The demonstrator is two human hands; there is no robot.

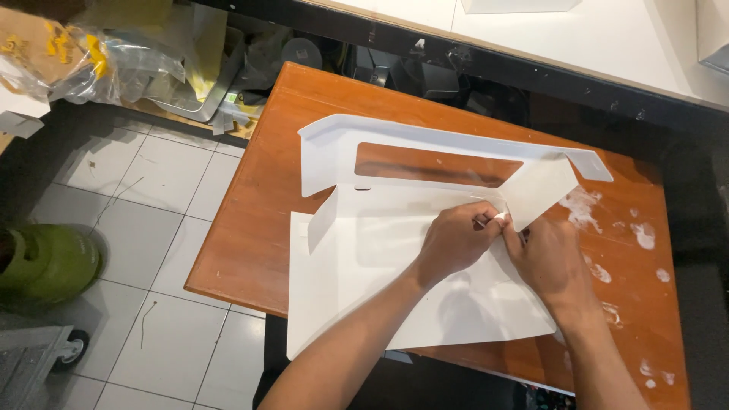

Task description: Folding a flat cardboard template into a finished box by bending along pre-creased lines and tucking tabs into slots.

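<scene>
**Box fold-up: right-corner flap stage**

While the big white die-cut cardboard sheet (425,281) lies flat on the wooden worktop (258,228), w/ its near edge hanging a bit over the front, both hands are bunched at the right rear corner of it. Left hand (454,241) is curled almost shut, fingers (486,220) pinching a small white tab right by the angled side flap (543,190). Right hand (550,262) is touching it, also closed down on the card edge, tho what exactly it grips is hidden behind the left one.

The window panel (440,148) at the back is already standing up, and the left side flap (323,220) is half raised. So imo this is the corner-locking step – tab into slot. Next bit prob needs the flap held upright and the tab lined up square before pushing, else the thin card creases. White smears (600,269) on the worktop's right side – can't tell what they are.
</scene>
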